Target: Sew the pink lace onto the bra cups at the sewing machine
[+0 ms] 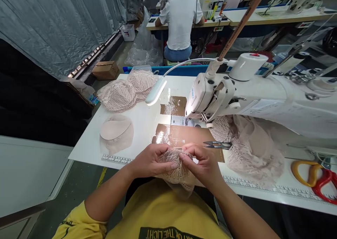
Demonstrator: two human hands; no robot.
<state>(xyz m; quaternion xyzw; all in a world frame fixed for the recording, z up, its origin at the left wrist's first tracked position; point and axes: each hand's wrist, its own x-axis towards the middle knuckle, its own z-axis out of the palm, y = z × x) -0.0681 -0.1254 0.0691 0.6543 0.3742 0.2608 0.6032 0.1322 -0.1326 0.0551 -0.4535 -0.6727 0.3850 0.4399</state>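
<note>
Both my hands grip a beige lace piece (177,174) at the near edge of the white sewing table (147,121). My left hand (150,160) pinches its left side, fingers closed. My right hand (204,163) pinches its top right, fingers curled shut. The lace hangs down over the table edge toward my lap. Small thread snips (218,145) lie just beyond my right hand. The white sewing machine (237,91) stands behind, its needle area above a brown taped patch (181,133).
A pile of lace pieces (126,90) sits at the far left of the table, a stack of beige cups (116,130) nearer. More lace (250,147) lies under the machine arm. Yellow and red scissors (316,177) lie at right. A person in white (180,21) sits ahead.
</note>
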